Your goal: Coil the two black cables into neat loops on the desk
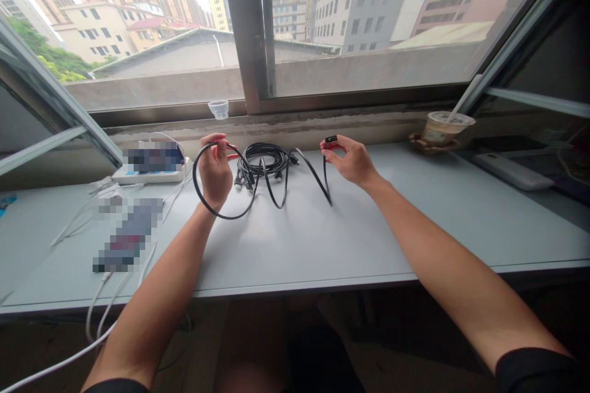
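Note:
A black cable [278, 204] runs in loose waves between my two hands above the table. My left hand [216, 172] is closed on it, and a loop of the cable hangs round that hand and wrist. With thumb and fingers, my right hand [348, 158] pinches the cable's end, where a black connector [330, 139] shows on top. Behind the held cable, a coiled bundle of black cables [266, 159] lies on the table, with several plugs sticking out. The cable's other end cannot be made out.
The pale table [295, 252] stands against a window. To the left are a white power strip [152, 175], a blurred-out device [129, 236] and white cords. A drink cup [445, 129] with a straw is at the back right. A small clear cup [219, 109] stands by the sill.

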Motion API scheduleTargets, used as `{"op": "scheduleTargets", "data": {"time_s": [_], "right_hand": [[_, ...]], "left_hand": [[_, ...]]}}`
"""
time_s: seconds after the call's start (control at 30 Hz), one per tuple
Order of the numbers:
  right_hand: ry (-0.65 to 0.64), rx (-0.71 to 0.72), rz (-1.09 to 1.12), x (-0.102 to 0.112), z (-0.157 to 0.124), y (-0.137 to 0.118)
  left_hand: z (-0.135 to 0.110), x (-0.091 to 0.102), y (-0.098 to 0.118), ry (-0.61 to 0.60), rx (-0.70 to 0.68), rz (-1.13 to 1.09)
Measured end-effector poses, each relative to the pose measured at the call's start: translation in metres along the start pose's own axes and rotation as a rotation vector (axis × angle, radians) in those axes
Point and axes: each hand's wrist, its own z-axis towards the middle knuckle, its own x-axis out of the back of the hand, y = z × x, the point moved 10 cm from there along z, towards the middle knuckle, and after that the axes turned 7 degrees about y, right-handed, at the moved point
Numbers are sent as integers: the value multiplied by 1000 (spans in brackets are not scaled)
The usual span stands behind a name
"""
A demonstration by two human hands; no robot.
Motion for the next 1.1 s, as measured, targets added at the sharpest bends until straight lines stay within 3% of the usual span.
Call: {"op": "scheduleTargets", "data": {"time_s": [0.17, 0.3, 0.43, 0.53, 0.7, 0.8, 0.9, 1.1], "right_hand": [[-49, 77, -64, -3, -1, -10], [-220, 207, -89, -22, -10, -29], [-347, 403, -134, -50, -28, -56], [-375, 443, -46, -65, -39, -77], [-411, 407, 43, -76, -48, -95], [-443, 346, 24, -76, -48, -94], [-518, 213, 25, -82, -53, -88], [-619, -172, 71, -100, -63, -63]], "left_hand": [[0, 0, -6, 17, 110, -44], [-5, -6, -14, 2, 272, -74], [-28, -30, -17, -140, 494, -70], [-53, -54, -12, -307, 659, -89], [-81, -77, -3, -626, 805, -152], [-84, -81, -1, -778, 766, -177], [-83, -82, -1, -817, 698, -177], [-89, -90, 3, -777, 705, -271]]}}
